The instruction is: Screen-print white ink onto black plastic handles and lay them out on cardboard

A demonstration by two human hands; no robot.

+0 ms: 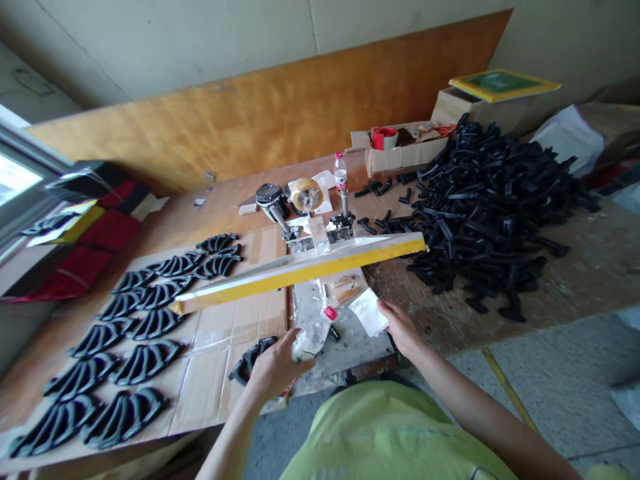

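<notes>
My left hand (275, 367) is open, thumb and fingers apart, at the lower end of a crumpled clear plastic bottle (311, 335) with a red cap (330, 313). Whether the fingers touch it is unclear. In my right hand (400, 327) is a folded white cloth or paper (369, 312), pinched at its right edge. Beyond both hands, a screen-printing frame (305, 272) edged in yellow tape is tilted up on metal clamps (341, 228). A small black piece (334, 333) lies by the bottle. One black ribbed part (250, 360) sits just behind my left hand.
Rows of black fan-shaped parts (145, 360) cover the cardboard (210, 360) on the left. A large heap of black pieces (485, 200) fills the right side. Farther back are an upright bottle (341, 175), a tape roll (306, 195), a dark can (270, 197) and an open carton (405, 159).
</notes>
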